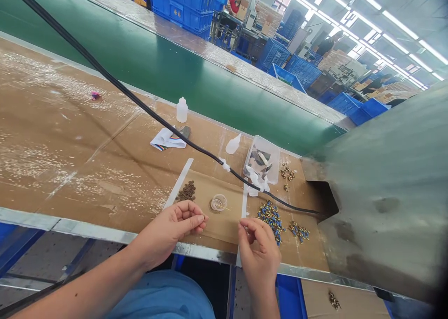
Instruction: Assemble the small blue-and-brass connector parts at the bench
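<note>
My left hand (178, 225) is above the front edge of the brown paper sheet (206, 183), thumb and fingertips pinched together. Whatever sits in that pinch is too small to name. To the right, my right hand (257, 244) is curled with thumb and fingers meeting; its contents, if any, are hidden. Between and beyond the hands stands a small round clear cup (219, 201) with a thin stick leaning in it. A pile of small brown discs (186, 191) lies past my left hand. Small blue and gold pieces (271, 216) are heaped beyond my right hand.
A black cable (140, 102) crosses over the bench. Behind the sheet are a white bottle (182, 110), a folded cloth (170, 138), a squeeze bottle (233, 144) and a clear plastic box (275, 156). A green conveyor belt (175, 62) runs behind; a metal housing (381, 188) stands right.
</note>
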